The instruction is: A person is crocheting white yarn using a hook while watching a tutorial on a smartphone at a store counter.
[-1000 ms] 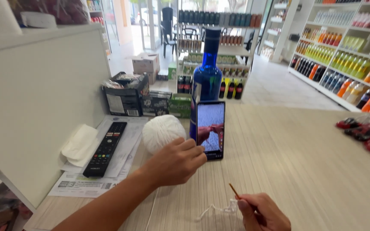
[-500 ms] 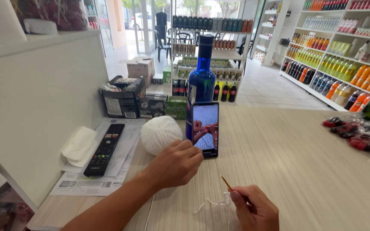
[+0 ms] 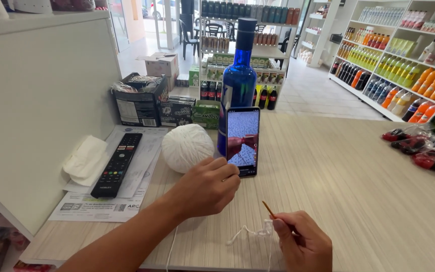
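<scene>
My left hand reaches over the counter, its fingertips at the lower left edge of a smartphone with a lit screen. The phone stands upright, leaning on a tall blue glass bottle. A ball of white yarn sits just left of the phone, and a strand runs from it toward me. My right hand, near the counter's front edge, pinches a thin wooden crochet hook together with a small piece of white crochet work.
A black remote control lies on printed papers beside a folded white tissue. Boxes stand at the counter's back. Red packets lie at the right. A white partition rises on the left; shop shelves stand beyond.
The view has shifted slightly. My left hand stays at the phone. My right hand with the hook has lifted a little.
</scene>
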